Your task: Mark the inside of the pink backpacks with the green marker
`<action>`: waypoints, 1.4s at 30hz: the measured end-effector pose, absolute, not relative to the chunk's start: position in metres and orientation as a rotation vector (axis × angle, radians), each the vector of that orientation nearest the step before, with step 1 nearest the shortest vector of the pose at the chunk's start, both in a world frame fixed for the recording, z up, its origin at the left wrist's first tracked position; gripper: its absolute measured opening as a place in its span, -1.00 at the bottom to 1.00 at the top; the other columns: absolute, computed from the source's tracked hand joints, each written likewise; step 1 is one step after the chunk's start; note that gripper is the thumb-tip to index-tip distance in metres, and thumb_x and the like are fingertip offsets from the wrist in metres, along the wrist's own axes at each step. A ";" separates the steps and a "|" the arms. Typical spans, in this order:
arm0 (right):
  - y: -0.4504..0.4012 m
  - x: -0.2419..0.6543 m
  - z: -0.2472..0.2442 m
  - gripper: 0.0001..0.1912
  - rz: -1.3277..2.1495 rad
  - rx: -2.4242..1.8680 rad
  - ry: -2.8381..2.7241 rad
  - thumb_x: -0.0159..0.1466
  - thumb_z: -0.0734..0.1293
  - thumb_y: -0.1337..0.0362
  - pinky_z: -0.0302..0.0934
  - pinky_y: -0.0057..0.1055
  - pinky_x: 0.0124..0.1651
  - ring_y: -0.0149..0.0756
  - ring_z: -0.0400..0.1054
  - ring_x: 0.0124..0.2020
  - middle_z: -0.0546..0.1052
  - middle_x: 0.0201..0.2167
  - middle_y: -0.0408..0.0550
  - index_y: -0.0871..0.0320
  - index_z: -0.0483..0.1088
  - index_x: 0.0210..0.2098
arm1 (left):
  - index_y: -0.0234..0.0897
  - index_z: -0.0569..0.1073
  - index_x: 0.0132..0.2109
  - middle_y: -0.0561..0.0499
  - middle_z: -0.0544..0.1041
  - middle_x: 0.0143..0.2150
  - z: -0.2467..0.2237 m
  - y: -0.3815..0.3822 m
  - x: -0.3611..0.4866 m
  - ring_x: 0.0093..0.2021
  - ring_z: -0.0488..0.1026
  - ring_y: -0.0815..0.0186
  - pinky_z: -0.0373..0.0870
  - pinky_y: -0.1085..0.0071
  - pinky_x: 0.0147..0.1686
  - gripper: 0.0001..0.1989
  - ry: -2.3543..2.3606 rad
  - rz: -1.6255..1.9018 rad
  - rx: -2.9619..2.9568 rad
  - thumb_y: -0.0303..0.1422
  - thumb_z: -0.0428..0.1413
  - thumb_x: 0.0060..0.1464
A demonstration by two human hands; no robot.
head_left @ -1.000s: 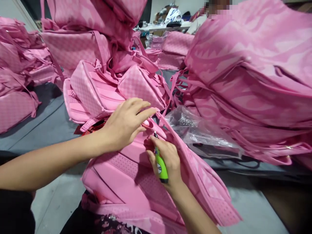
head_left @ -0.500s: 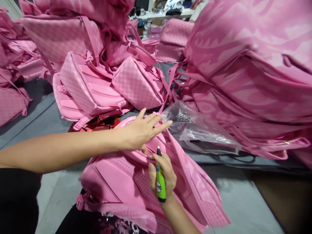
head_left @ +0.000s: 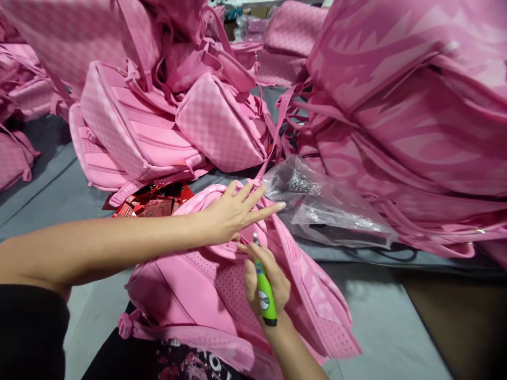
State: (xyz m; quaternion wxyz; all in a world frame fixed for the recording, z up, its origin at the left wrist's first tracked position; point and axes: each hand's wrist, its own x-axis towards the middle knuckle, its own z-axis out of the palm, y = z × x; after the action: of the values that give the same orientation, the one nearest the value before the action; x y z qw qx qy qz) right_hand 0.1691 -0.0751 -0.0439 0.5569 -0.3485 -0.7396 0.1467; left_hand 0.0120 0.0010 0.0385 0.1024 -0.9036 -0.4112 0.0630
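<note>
A pink backpack (head_left: 178, 295) lies across my lap and against the table edge, its perforated back padding facing up. My left hand (head_left: 237, 214) rests on the backpack's upper part, fingers stretched and spread. Below it, my right hand (head_left: 273, 279) is closed round a bright green marker pen (head_left: 265, 293) with a black end and a pale tip pointing up and away from me. The right fingertips are close to the left thumb, over the backpack's padding. Whether the marker's tip touches the fabric I cannot tell.
Checkered pink backpacks (head_left: 222, 126) are heaped at the back and left. A large pile of swirl-patterned pink bags (head_left: 412, 116) stands at right. A clear plastic bag (head_left: 332, 211) with small metallic pieces and red tags (head_left: 158, 206) lie on the grey table (head_left: 43, 184).
The view has tilted down slightly, so the bags behind sit higher. My left hand stays spread on the backpack. The right hand keeps the marker, which has shifted only slightly.
</note>
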 end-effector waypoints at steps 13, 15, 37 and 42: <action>-0.004 0.160 -0.006 -0.06 0.171 -1.779 -2.376 0.09 0.50 0.25 0.35 -0.12 -0.17 0.18 0.41 -0.03 0.46 0.00 0.38 0.33 0.02 0.32 | -0.19 -0.31 0.47 -0.34 -0.17 0.50 0.031 0.005 0.020 0.37 0.07 -0.20 0.10 -0.05 0.23 0.11 -1.559 0.228 -2.535 -0.14 0.26 0.05; -0.001 0.152 -0.007 -0.14 0.138 -1.835 -2.419 0.13 0.47 0.29 0.34 -0.11 -0.14 0.19 0.40 -0.02 0.45 0.01 0.39 0.33 0.05 0.31 | -0.22 -0.27 0.48 -0.36 -0.11 0.48 0.033 0.008 0.020 0.35 0.13 -0.17 0.12 -0.01 0.22 0.05 -1.588 0.266 -2.518 -0.18 0.23 0.09; -0.006 0.173 -0.020 -0.35 0.365 -1.632 -2.181 0.13 0.34 0.43 0.31 -0.12 0.00 0.04 0.39 -0.03 0.51 -0.04 0.12 0.21 0.20 0.21 | -0.22 -0.13 0.47 -0.30 0.09 0.43 0.051 0.009 0.013 0.29 0.21 -0.09 0.19 -0.04 0.17 -0.13 -1.494 0.439 -2.568 -0.34 0.15 0.15; -0.004 0.174 -0.022 -0.35 0.402 -1.579 -2.147 0.13 0.34 0.45 0.31 -0.10 0.05 0.04 0.38 0.01 0.48 0.04 0.12 0.20 0.21 0.22 | -0.22 -0.02 0.44 -0.28 0.09 0.44 0.052 0.009 0.010 0.34 0.13 -0.14 0.21 -0.05 0.16 -0.15 -1.557 0.404 -2.538 -0.27 0.19 0.11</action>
State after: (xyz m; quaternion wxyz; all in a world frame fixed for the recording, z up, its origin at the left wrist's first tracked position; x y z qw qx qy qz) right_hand 0.1736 -0.0038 -0.0219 0.2214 -0.5715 -0.7767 0.1455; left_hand 0.0099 0.0088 0.0523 0.0684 -0.8426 -0.5171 0.1341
